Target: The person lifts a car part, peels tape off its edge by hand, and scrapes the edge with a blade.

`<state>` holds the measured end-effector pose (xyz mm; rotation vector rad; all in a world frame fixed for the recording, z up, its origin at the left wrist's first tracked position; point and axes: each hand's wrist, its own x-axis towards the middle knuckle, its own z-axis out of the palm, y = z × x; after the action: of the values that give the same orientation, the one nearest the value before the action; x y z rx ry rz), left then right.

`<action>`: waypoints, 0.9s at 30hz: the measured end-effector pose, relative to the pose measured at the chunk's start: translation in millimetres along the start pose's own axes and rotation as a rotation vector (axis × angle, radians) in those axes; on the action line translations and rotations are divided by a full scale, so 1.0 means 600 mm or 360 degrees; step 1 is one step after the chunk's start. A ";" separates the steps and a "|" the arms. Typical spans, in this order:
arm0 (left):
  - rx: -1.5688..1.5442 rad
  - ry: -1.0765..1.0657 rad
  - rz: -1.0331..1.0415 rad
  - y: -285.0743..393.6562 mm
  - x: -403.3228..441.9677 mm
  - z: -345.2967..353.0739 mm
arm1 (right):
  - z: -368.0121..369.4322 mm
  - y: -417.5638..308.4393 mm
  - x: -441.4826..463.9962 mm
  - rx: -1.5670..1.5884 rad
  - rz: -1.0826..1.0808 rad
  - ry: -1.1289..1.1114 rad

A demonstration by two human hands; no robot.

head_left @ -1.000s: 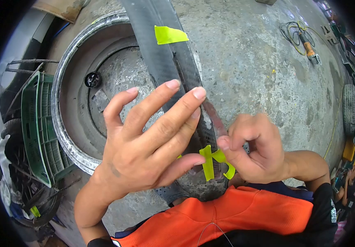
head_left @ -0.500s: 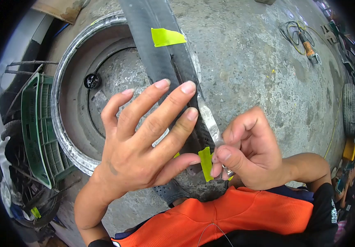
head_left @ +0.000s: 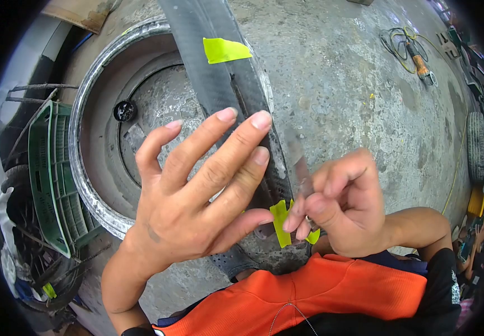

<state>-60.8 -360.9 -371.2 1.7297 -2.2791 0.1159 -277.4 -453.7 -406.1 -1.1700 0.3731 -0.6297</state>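
Observation:
A long dark grey panel [head_left: 200, 73] with a woven-looking surface slants down the middle of the head view. It bears yellow-green tape [head_left: 225, 50] near its upper end and more tape [head_left: 280, 224] lower down. A narrow dark slit runs along its face. My left hand [head_left: 197, 185] lies across the panel with fingers spread, fingertips on its surface. Just off the panel's right edge, my right hand [head_left: 345, 207] pinches a flat metal spatula-like blade [head_left: 301, 168], smeared by motion. The blade's lower end is hidden by my fingers.
Beneath the panel lies a large round ring like a tyre [head_left: 79, 151], with a small black cup [head_left: 124, 111] inside. A green crate [head_left: 57, 185] stands at the left. An orange corded tool [head_left: 419, 63] rests on the concrete floor; another tyre [head_left: 476, 145] is at the right.
The blade in my right hand has come away from the panel's edge, moving slightly right. My left hand and the panel have barely shifted.

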 end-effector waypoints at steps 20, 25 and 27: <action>0.0333 0.0048 -0.0062 0.020 -0.002 0.004 | -0.009 -0.041 0.008 -0.0054 0.0607 -0.0065; 0.0251 0.0043 -0.0060 0.017 -0.001 0.004 | -0.005 -0.039 0.015 -0.0166 0.0532 -0.0170; 0.0244 0.0039 -0.0054 0.015 -0.002 0.003 | -0.003 -0.040 0.018 -0.0213 0.0524 -0.0197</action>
<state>-69.7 -357.7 -372.4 1.8290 -2.2750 0.3108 -276.5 -468.0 -383.9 -1.2346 0.4954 -0.2470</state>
